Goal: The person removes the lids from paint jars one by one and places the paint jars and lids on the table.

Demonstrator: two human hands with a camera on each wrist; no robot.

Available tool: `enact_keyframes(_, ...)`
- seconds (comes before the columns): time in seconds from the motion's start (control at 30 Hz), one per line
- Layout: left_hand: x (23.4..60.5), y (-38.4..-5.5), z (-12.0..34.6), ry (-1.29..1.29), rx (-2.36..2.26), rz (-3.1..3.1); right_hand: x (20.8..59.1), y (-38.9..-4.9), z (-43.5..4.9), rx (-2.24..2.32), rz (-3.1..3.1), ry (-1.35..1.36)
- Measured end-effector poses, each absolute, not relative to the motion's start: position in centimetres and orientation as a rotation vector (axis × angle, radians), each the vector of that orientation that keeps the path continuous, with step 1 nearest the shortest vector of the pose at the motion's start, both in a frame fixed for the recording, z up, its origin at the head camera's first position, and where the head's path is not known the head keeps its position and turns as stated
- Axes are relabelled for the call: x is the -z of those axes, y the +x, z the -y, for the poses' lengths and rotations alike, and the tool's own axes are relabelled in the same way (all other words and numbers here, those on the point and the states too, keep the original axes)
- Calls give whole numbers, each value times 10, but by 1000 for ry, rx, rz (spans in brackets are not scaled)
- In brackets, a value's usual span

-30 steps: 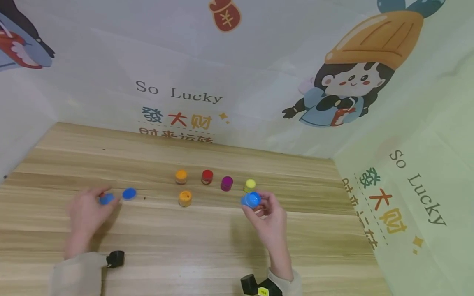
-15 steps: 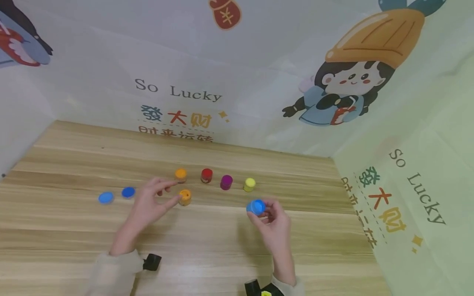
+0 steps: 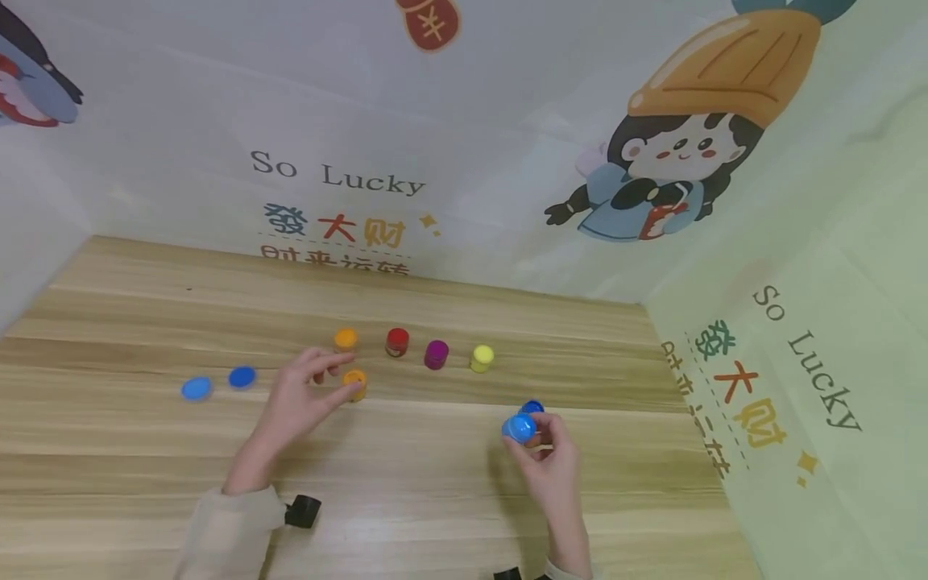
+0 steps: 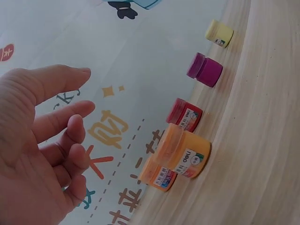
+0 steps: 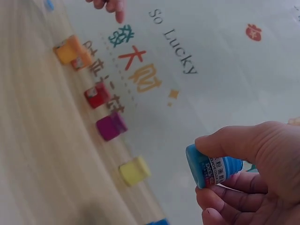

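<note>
While the right hand [image 3: 548, 463] pinches the light blue jar [image 3: 519, 428] between thumb and fingers, tilted above the table [image 3: 406, 499] near the dark blue jar [image 3: 532, 406], the left hand [image 3: 299, 396] hovers beside the front orange jar [image 4: 190, 152], thumb and forefinger spread. Beyond stand the red jar [image 3: 397, 342], purple jar [image 3: 436, 354] and yellow jar [image 3: 482, 358].

Smooth plastic jar [image 5: 212, 168], wood-grained tabletop [image 3: 406, 491]

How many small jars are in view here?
7. The rear orange jar and front orange jar are by the left hand; the red jar, purple jar and yellow jar follow rightward; the right hand holds the light-blue jar, which partly hides the dark-blue jar.
</note>
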State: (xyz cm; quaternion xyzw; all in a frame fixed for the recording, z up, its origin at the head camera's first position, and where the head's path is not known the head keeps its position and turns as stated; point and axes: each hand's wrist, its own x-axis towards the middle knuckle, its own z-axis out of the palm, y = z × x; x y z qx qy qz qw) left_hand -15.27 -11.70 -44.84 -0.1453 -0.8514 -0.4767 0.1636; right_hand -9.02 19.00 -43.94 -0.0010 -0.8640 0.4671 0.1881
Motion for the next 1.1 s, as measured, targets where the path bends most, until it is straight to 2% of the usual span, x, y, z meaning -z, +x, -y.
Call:
enact_keyframes(0.4,464,-162,115,-375,1377,2518,468,-78,-199,-1276,2673,-249)
enact_keyframes(1.1,481,-170,117,-319,1272,2622,490,-78,-204,-1196,2715,-243)
